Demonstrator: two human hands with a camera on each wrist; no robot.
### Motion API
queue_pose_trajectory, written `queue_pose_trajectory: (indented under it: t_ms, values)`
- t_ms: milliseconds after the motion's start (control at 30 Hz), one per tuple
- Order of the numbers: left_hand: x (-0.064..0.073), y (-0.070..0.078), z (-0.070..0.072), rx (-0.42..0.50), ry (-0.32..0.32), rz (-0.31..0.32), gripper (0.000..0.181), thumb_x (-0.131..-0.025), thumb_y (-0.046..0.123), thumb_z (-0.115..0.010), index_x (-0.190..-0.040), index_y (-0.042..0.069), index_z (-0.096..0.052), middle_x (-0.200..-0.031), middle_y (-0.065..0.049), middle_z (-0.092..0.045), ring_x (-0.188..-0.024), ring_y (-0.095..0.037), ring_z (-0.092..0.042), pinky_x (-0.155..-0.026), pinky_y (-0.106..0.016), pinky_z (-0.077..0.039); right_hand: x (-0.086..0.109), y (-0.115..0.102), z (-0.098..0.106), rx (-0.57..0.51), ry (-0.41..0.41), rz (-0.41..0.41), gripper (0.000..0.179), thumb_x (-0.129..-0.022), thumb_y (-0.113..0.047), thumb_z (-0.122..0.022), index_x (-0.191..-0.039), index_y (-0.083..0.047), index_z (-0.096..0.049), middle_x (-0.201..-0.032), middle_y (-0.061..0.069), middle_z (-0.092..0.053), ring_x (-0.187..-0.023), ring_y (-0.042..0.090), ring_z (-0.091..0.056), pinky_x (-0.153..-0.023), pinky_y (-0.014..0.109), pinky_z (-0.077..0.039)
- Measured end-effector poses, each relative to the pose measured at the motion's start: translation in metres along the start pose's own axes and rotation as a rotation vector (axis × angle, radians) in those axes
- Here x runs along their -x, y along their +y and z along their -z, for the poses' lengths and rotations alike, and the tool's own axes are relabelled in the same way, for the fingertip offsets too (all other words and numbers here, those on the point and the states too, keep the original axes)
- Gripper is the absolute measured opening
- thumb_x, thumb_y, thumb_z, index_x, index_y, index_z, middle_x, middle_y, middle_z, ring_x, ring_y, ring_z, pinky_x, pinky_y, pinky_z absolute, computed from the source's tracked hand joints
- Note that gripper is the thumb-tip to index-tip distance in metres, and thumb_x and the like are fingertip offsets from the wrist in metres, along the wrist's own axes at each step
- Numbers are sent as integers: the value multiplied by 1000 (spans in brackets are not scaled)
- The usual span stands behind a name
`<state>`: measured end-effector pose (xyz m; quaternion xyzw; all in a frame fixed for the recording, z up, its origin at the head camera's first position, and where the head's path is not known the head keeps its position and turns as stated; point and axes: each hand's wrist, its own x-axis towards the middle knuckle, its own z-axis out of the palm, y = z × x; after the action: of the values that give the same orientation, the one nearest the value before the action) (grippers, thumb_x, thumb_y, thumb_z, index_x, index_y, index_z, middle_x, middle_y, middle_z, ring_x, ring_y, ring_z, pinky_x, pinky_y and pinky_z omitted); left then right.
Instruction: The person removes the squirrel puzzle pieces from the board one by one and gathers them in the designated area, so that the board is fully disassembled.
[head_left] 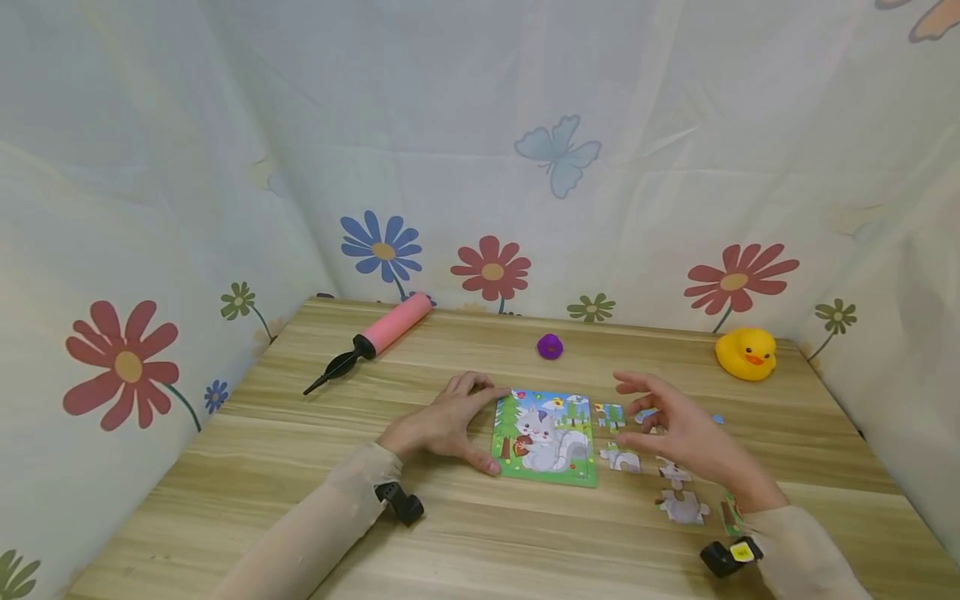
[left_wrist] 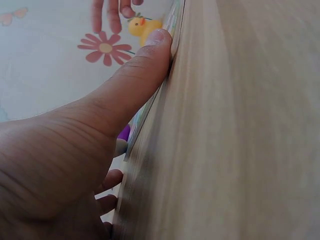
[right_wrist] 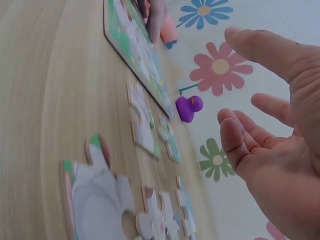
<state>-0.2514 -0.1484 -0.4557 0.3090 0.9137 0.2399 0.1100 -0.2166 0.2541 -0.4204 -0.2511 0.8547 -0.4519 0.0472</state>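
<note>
A square jigsaw puzzle (head_left: 547, 437) with a grey squirrel holding a nut lies flat on the table. My left hand (head_left: 447, 421) touches its left side, thumb at the near corner and forefinger at the far one. In the left wrist view, the straight thumb (left_wrist: 142, 67) meets the edge of the board. My right hand (head_left: 686, 437) hovers over loose puzzle pieces to the right, fingers apart and holding nothing. Among these are a grey-and-white piece (head_left: 681, 507), another nearer the board (head_left: 619, 457), and a blue-green piece (head_left: 610, 415). The hand partly hides others.
At the back left lies a pink hand pump (head_left: 397, 323) with a black nozzle. A small purple duck (right_wrist: 187, 108) sits behind the puzzle. Further right is a yellow rubber duck (head_left: 746, 354). Flowered curtains (head_left: 480, 150) enclose the wooden table (head_left: 420, 533) at the back and sides.
</note>
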Motion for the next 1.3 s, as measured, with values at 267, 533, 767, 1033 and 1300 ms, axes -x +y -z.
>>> queue_pose_trajectory:
  t_ms: [267, 533, 767, 1033, 1300]
  values:
    - [-1, 0, 0, 2, -4, 3, 122, -77, 63, -99, -175, 23, -38, -171, -13, -30, -157, -36, -26, -131, -62, -29, -8, -8, -11, -8, -9, 0, 84, -95, -19, -92, -166, -14, -47, -155, 23, -59, -122, 41, -66, -91, 33, -64]
    - [0, 1, -1, 7, -8, 3, 121, -77, 62, -99, -175, 22, -38, -171, -13, -31, -158, -36, -25, -132, -62, -28, -9, -3, -25, -75, -67, 16, 83, -94, -20, -93, -164, -10, -49, -150, 24, -60, -119, 41, -67, -91, 33, -64]
    - [2, 3, -1, 9, -7, 7, 122, -77, 62, -99, -175, 23, -38, -170, -11, -31, -158, -36, -25, -132, -62, -28, -10, 0, -37, -60, -101, -7, 84, -94, -22, -93, -164, -5, -50, -147, 23, -62, -115, 32, -69, -90, 31, -63]
    - [1, 4, 1, 14, 1, 6, 122, -77, 60, -100, -175, 20, -39, -169, -13, -31, -157, -36, -26, -131, -63, -30, -13, -4, -44, -47, -169, -22, 83, -95, -22, -93, -162, 3, -49, -141, 23, -64, -106, 27, -70, -87, 30, -63]
    - [1, 2, 1, -2, -5, 8, 121, -78, 61, -99, -175, 23, -38, -171, -12, -30, -158, -36, -26, -131, -61, -29, -15, -1, -50, -14, -203, -36, 81, -92, -21, -95, -158, 4, -54, -135, 16, -66, -103, 22, -67, -87, 29, -63]
